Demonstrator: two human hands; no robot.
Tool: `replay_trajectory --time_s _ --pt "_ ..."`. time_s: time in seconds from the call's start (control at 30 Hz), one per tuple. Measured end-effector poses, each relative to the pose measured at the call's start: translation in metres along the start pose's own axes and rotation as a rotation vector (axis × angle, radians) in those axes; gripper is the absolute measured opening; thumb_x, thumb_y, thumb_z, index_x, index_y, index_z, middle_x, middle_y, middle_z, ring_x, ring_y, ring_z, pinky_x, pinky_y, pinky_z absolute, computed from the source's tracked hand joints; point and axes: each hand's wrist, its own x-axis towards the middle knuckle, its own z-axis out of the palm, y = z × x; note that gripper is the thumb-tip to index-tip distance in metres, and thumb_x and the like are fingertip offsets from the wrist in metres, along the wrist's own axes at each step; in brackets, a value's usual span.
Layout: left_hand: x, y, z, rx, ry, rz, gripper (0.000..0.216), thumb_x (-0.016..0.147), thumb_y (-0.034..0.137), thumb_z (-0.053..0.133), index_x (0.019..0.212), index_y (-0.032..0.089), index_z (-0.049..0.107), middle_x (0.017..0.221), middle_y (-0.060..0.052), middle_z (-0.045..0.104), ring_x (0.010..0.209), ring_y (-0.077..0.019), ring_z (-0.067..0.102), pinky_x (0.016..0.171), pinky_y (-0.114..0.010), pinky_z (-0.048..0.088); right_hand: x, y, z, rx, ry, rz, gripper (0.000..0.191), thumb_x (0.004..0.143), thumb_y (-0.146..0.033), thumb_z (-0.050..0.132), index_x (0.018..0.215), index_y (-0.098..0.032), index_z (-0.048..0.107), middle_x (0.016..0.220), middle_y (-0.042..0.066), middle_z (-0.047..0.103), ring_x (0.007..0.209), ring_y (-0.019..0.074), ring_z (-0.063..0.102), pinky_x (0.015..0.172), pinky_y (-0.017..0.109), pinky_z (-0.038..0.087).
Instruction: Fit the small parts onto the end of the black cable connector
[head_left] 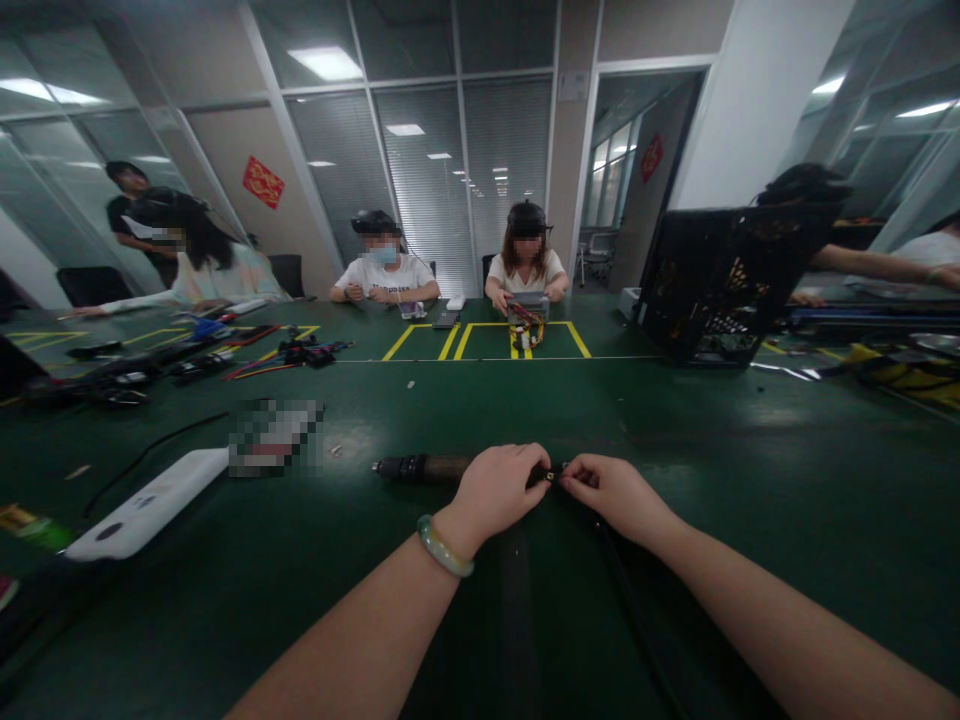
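Note:
An electric screwdriver (442, 468) lies across the green table, its bit end to the left. My left hand (501, 490), with a jade-like bangle on the wrist, covers the tool's rear end, thumb and fingers curled together. Close beside it, my right hand (611, 492) is closed in a pinch. Between the fingertips of both hands shows a small dark piece with a brass-coloured spot (550, 477); its kind is too small to tell. A black cable (626, 580) runs from under my right hand toward the near edge.
A white power bank-like device (154, 500) lies at left with a blurred-out flat object and thin cord. Bundled cables (300, 350) sit further left. A black computer case (731, 285) stands at right. Across the table (480, 400), several people work; one handles a metal box with wires (529, 308).

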Motion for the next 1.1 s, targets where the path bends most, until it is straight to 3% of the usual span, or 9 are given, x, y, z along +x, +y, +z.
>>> replay_trajectory --time_s 0.2,0.4,0.6,0.77,0.97,1.1 --pt "0.0005 -0.0002 -0.0009 -0.013 -0.026 0.056 0.01 0.09 0.024 0.057 0.1 0.023 0.059 0.101 0.0 0.064 0.093 -0.0178 0.059 0.085 -0.033 0.045 -0.0006 -0.0012 -0.0014 -0.014 -0.007 -0.004 0.016 0.087 -0.033 0.058 0.09 -0.022 0.07 0.083 0.001 0.073 0.073 0.0171 0.066 0.062 0.025 0.045" --pt "-0.0007 0.0003 -0.0003 0.025 -0.033 -0.008 0.016 0.089 0.029 0.059 0.103 0.023 0.057 0.095 0.0 0.063 0.088 -0.0185 0.06 0.08 -0.033 0.046 -0.0008 -0.0011 -0.0017 -0.018 -0.012 0.003 0.016 0.087 -0.033 0.058 0.091 -0.023 0.07 0.084 0.001 0.073 0.073 0.0172 0.065 0.061 0.025 0.045" --pt "-0.0006 0.0003 -0.0019 0.0 -0.045 0.045 0.012 0.09 0.027 0.056 0.102 0.024 0.058 0.099 -0.001 0.063 0.092 -0.0182 0.06 0.084 -0.033 0.046 0.0001 0.0003 -0.0014 -0.015 -0.014 -0.007 0.016 0.088 -0.033 0.058 0.091 -0.022 0.07 0.083 0.001 0.073 0.072 0.0171 0.065 0.063 0.025 0.045" --pt "-0.001 0.0009 -0.0012 0.016 -0.019 -0.034 0.021 0.088 0.03 0.061 0.106 0.023 0.055 0.094 0.0 0.063 0.086 -0.0188 0.061 0.079 -0.033 0.047 -0.0001 0.0007 -0.0009 -0.013 -0.008 -0.016 0.016 0.087 -0.033 0.058 0.09 -0.022 0.069 0.082 0.001 0.072 0.071 0.0167 0.065 0.062 0.024 0.045" --pt "0.0006 0.001 -0.0023 0.014 -0.04 0.044 0.011 0.089 0.026 0.058 0.099 0.023 0.058 0.097 -0.001 0.064 0.092 -0.0186 0.06 0.085 -0.033 0.046 0.0006 0.0037 0.0004 -0.01 0.003 -0.04 0.015 0.087 -0.034 0.059 0.089 -0.022 0.069 0.082 0.0 0.072 0.072 0.0168 0.065 0.064 0.024 0.045" --pt "-0.0003 0.0017 -0.0028 0.008 -0.027 0.018 0.015 0.088 0.026 0.059 0.103 0.024 0.057 0.097 0.0 0.063 0.09 -0.0183 0.06 0.082 -0.033 0.046 0.001 0.0043 0.0002 -0.022 -0.002 -0.04 0.015 0.088 -0.033 0.058 0.089 -0.023 0.069 0.082 0.0 0.072 0.071 0.0166 0.065 0.062 0.024 0.045"
